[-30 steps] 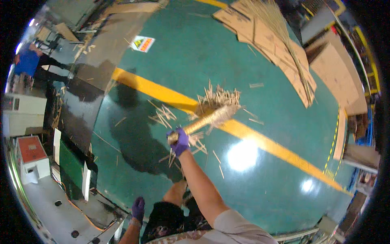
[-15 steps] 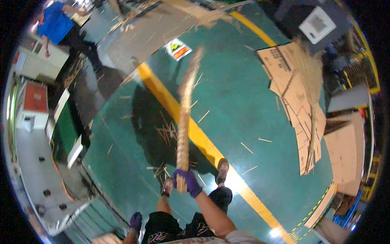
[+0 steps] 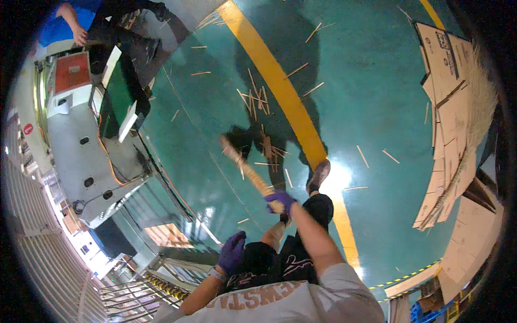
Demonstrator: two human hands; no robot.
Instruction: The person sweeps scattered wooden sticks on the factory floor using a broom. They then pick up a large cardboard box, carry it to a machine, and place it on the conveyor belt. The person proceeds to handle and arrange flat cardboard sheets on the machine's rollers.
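My right hand [image 3: 281, 202], in a purple glove, is closed round the near end of a long tan, rough-looking stick [image 3: 250, 175]. The stick slants up and left over the floor, and its far tip is smeared by motion. My left hand [image 3: 231, 253], gloved in purple too, hangs beside my left thigh with loosely bent fingers and nothing in it. Thin wooden strips [image 3: 259, 99] lie scattered on the green floor [image 3: 355, 97] ahead, several of them in my shadow.
Flattened cardboard [image 3: 449, 124] with a heap of straw-like fibres [image 3: 482, 102] lies at right. A grey machine table [image 3: 81, 156] stands at left. Beyond it is a person in blue [image 3: 67, 24]. A yellow line [image 3: 274, 75] crosses the floor. Metal bars [image 3: 145, 293] run at lower left.
The stick has swung from nearly upright in view to slanting left. My left hand has risen into fuller view. My view has turned, so the machine table and the cardboard sit farther right.
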